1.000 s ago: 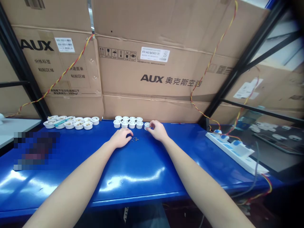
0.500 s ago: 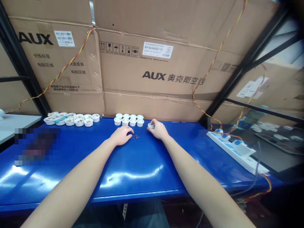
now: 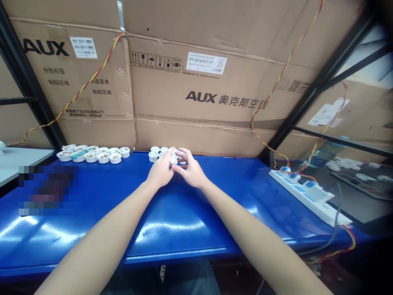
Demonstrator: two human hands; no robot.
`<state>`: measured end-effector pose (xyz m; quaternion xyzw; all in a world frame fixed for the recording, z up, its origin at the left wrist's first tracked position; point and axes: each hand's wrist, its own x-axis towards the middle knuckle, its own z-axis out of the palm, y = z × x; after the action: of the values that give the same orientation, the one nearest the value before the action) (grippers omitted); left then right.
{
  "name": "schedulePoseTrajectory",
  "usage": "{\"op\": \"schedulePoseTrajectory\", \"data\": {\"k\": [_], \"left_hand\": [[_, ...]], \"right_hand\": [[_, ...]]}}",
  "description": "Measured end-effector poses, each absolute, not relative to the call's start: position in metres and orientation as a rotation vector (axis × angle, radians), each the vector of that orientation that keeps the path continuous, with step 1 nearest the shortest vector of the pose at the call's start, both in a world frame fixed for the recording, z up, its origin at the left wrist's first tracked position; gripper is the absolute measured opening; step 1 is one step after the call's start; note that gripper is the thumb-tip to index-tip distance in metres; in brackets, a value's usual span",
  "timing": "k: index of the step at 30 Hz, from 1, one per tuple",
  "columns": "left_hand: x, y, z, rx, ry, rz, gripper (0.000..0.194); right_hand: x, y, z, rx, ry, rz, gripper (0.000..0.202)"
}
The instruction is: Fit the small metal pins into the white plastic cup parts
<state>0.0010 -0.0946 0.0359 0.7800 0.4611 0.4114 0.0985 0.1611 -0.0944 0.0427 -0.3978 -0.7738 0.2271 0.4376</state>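
Brown boxes [image 3: 221, 110] stand behind a blue table [image 3: 172, 213]. I see one white cup [image 3: 173, 159] between the left hand [image 3: 161, 169] and the right hand [image 3: 193, 170], close to both. Each is half curled; I can't tell which grips it. Dark bits [image 3: 178, 177] lie just nearer me.

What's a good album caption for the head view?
Left hand, right hand, and a small white tub between them at a blue table.
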Motion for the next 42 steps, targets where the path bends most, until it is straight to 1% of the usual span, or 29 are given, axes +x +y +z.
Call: {"op": "schedulePoseTrajectory", "data": {"k": [1,4,5,6,10,16,23,27,31,36,42], "left_hand": [[-0.003,-0.092,0.034,2.269,1.4,1.258,0.064],[-0.015,-0.083,0.027,2.149,1.511,1.341,0.061],[-0.018,-0.081,0.024,2.121,1.538,1.343,0.06],[-0.02,-0.079,0.022,2.101,1.557,1.341,0.059],[-0.018,-0.077,0.019,2.085,1.595,1.324,0.055],[-0.014,-0.082,0.022,2.128,1.571,1.273,0.051],[-0.013,-0.082,0.021,2.166,1.502,1.255,0.05],[-0.011,-0.081,0.02,2.193,1.47,1.269,0.05],[-0.011,-0.08,0.018,2.217,1.445,1.266,0.05],[-0.012,-0.08,0.018,2.237,1.439,1.271,0.05],[-0.013,-0.081,0.02,2.233,1.469,1.239,0.052]], "right_hand": [[0.165,-0.093,0.043,-0.984,-1.96,0.526,0.053],[0.179,-0.089,0.045,-0.998,-2.208,0.296,0.022],[0.183,-0.088,0.046,-0.983,-2.326,0.219,0.014],[0.185,-0.087,0.046,-0.954,-2.439,0.153,0.011],[0.184,-0.084,0.043,-0.832,-2.688,-0.03,0.015],[0.178,-0.081,0.037,-0.841,-2.714,-0.062,0.017],[0.18,-0.08,0.037,-0.867,-2.697,0.046,0.015],[0.177,-0.083,0.038,-0.902,-2.646,0.141,0.011],[0.175,-0.084,0.038,-0.914,-2.635,0.163,0.008],[0.181,-0.083,0.04,-0.922,-2.581,0.242,0.011],[0.194,-0.081,0.047,-1.094,-2.412,0.323,0.014]]}}
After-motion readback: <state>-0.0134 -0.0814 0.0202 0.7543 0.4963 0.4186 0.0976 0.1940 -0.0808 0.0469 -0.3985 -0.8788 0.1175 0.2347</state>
